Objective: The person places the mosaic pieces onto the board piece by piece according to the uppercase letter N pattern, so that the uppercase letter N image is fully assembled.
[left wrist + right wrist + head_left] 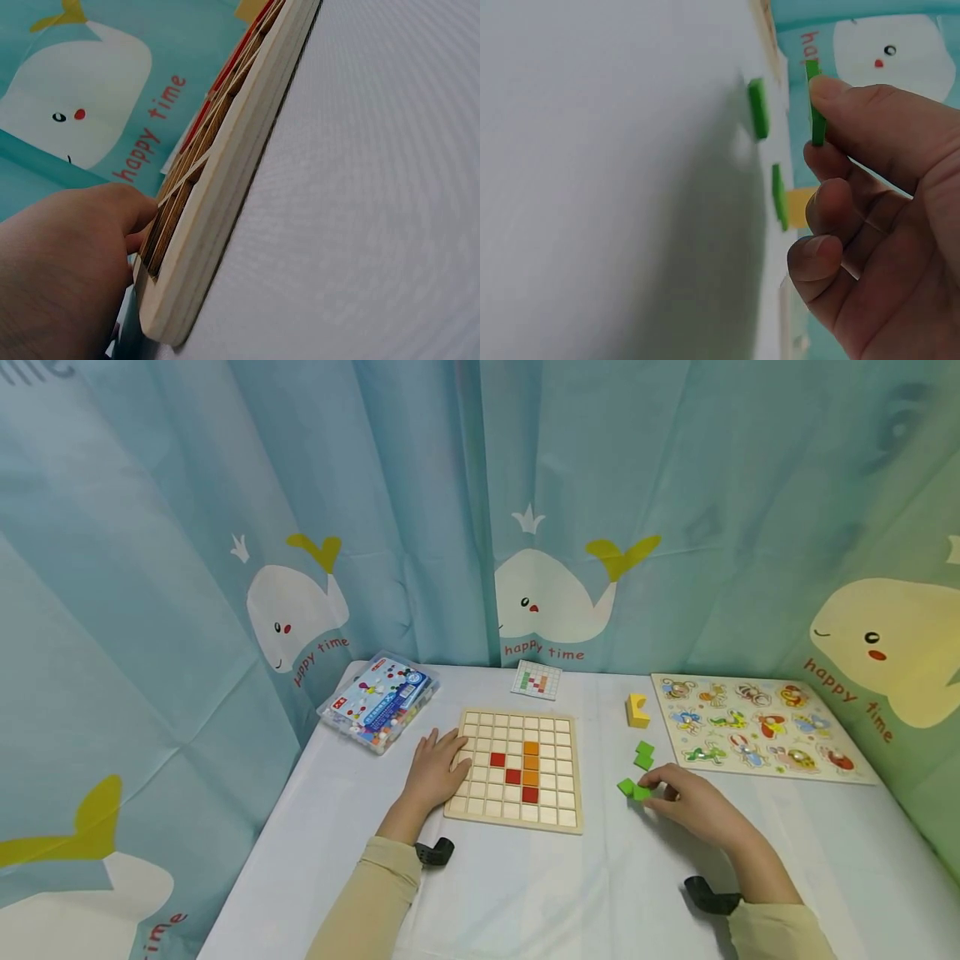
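My right hand point(693, 806) pinches a green square tile point(817, 105) between thumb and index finger, just above the table. Other green tiles point(758, 109) lie on the table beside it, two of them farther back point(644, 749). On the left edge of the wooden grid board point(480, 814) rests my left hand point(435, 768), fingers extended. In the left wrist view the thumb touches the board's rim point(214, 180). Set in the grid are three red tiles point(513, 776) in a diagonal and a column of orange tiles point(531, 762).
Behind the board lies a pattern card point(537, 680). A clear plastic box point(381, 700) with a printed label stands back left. A yellow notched block point(637, 711) and an insect puzzle board point(765, 727) are at the right. A whale-print curtain point(420, 527) surrounds the table.
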Motion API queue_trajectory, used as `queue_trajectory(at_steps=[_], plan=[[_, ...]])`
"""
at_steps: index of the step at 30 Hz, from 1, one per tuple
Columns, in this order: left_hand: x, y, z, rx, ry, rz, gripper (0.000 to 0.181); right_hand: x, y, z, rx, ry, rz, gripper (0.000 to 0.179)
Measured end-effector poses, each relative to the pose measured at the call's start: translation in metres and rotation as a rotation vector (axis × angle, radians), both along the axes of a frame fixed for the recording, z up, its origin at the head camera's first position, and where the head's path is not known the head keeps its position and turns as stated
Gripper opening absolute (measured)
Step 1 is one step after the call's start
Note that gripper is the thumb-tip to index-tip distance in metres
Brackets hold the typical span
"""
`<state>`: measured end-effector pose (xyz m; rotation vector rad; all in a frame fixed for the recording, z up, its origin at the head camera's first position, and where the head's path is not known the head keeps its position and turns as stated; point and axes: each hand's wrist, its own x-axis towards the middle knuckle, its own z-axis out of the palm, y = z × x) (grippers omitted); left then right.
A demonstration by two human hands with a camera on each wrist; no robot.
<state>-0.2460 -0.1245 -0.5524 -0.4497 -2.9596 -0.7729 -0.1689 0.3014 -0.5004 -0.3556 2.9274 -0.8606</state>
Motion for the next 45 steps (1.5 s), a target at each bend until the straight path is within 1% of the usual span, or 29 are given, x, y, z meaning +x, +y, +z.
queue_trajectory(at_steps=[4,7,15,24,30,33,42,45], plan=[[-0.001,-0.001,-0.001,-0.003,0.007,0.000,0.050,-0.006,-0.010,0.006,-0.007,0.057,0.034,0.019],[-0.001,-0.001,-0.001,-0.005,0.009,0.000,0.050,-0.010,-0.021,0.010,-0.014,0.083,0.054,0.018],[-0.001,-0.002,0.000,-0.006,0.012,0.001,0.050,-0.021,-0.056,0.021,-0.059,0.106,0.095,0.019],[-0.002,-0.002,-0.001,-0.007,-0.001,0.004,0.050,-0.039,-0.096,0.030,-0.110,0.114,0.149,0.021],[-0.004,-0.001,-0.004,-0.023,-0.018,0.003,0.051,-0.051,-0.119,0.033,-0.148,0.097,0.179,0.021],[-0.004,-0.001,-0.004,-0.021,-0.022,0.001,0.051,-0.057,-0.129,0.033,-0.162,0.080,0.179,0.021],[-0.005,0.000,-0.004,-0.019,-0.011,-0.002,0.051,-0.078,-0.151,0.027,-0.162,0.038,0.180,0.022],[-0.005,-0.001,-0.005,-0.022,-0.008,-0.003,0.051,-0.083,-0.158,0.024,-0.160,0.037,0.194,0.022]])
